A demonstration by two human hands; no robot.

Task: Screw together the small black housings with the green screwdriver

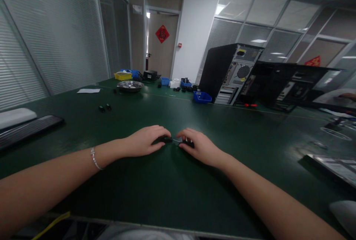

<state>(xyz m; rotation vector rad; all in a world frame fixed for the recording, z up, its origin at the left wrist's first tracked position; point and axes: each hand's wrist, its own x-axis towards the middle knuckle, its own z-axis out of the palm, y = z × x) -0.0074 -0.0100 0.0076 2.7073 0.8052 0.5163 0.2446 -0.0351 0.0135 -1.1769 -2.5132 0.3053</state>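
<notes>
My left hand is closed, thumb and fingers around a small dark piece, just above the green table. Close beside it, my right hand pinches another small black piece between thumb and fingers. A thin pale strip shows in the narrow space between the two pieces; I cannot tell whether it joins them. The fingers hide much of both pieces, and their exact kind is unclear. Farther off to the left lie two small black pieces with greenish marks.
A black keyboard lies at left. A shiny metal bowl, a yellow bin and a blue bin stand at the back. A computer tower rises at back right. A flat framed panel lies at right.
</notes>
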